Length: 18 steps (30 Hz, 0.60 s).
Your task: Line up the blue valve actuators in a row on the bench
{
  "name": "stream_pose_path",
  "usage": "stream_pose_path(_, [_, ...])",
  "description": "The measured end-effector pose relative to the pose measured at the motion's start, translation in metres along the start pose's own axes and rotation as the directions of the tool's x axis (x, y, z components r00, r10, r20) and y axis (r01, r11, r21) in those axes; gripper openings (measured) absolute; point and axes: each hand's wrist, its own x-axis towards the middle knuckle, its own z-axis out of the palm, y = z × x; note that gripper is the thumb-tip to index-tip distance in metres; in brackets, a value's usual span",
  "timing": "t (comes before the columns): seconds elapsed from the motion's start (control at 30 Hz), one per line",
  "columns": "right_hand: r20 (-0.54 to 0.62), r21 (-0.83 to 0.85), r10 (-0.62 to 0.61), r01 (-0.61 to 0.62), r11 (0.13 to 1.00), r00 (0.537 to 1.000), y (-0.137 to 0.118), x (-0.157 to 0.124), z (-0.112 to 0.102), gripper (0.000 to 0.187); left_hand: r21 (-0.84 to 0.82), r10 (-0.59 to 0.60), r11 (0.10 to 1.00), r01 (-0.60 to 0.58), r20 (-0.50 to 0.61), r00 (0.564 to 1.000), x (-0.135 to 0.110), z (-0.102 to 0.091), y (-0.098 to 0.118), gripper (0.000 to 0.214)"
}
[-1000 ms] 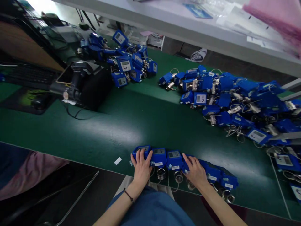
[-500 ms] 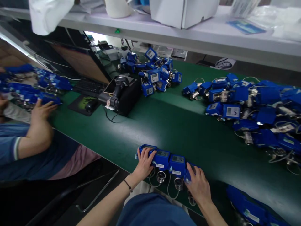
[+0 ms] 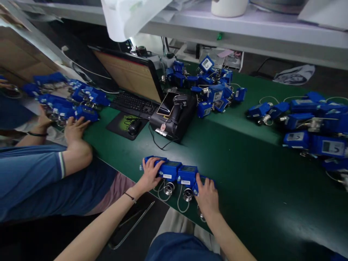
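A row of several blue meters with small displays and metal pipe ends lies along the front edge of the green table. My left hand (image 3: 150, 174) is wrapped over the leftmost meter (image 3: 160, 158), its fingers on the top. At the other end, my right hand (image 3: 208, 194) grips the rightmost meter (image 3: 211, 180), which it mostly covers. Between my hands sit two more meters, a left one (image 3: 170, 170) and a right one (image 3: 187, 174), side by side and touching. Their round metal ends and looped grey cables point toward me.
A co-worker's hand (image 3: 76, 128) rests by blue meters (image 3: 61, 105) at left. A mouse (image 3: 134, 127), keyboard (image 3: 134, 103), monitor (image 3: 127, 74) and black box (image 3: 174, 127) with phone and scanner stand beyond. Meter piles lie at the back (image 3: 217, 94) and right (image 3: 312, 116). A shelf (image 3: 190, 27) overhangs.
Both my hands and the row of meters have slid left along the table, closer to the mouse pad and black box. My view has turned left.
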Motion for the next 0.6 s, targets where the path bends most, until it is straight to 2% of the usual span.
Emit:
stream_pose_path(0.1, [-0.011,0.007,0.030,-0.030,1.000,0.999,-0.055,0.026,0.010,0.076,0.031,-0.011,0.999,0.011,-0.003,1.000,0.000,-0.014,-0.056,0.061])
stream_pose_path(0.17, [-0.016,0.042,0.037,-0.037,0.998,0.999,-0.080,0.038,0.019,0.072,0.047,-0.005,0.999,0.005,-0.010,1.000,0.002,-0.019,-0.084,0.059])
stream_pose_path(0.3, [-0.125,0.246,0.020,0.011,0.969,0.992,-0.103,0.053,0.030,0.074,0.059,0.036,0.998,-0.035,-0.018,0.999,0.008,-0.021,-0.114,0.059])
stream_pose_path(0.37, [-0.090,0.302,0.024,0.004,0.953,0.996,-0.106,0.056,0.025,0.076,0.081,0.046,0.996,-0.045,-0.008,0.999,0.010,-0.022,-0.120,0.059])
stream_pose_path(0.47, [0.061,0.277,-0.015,-0.002,0.961,0.998,-0.098,0.049,0.003,0.090,0.132,0.049,0.990,-0.053,0.034,0.998,0.009,-0.032,-0.117,0.065])
stream_pose_path(0.53, [0.071,0.301,-0.064,0.040,0.953,0.995,-0.077,0.036,-0.016,0.093,0.137,0.072,0.987,-0.077,0.045,0.996,0.004,-0.044,-0.102,0.070])
stream_pose_path(0.6, [0.018,0.354,-0.067,0.056,0.933,0.998,-0.037,0.015,-0.031,0.083,0.096,0.107,0.990,-0.107,0.006,0.994,-0.002,-0.053,-0.073,0.067])
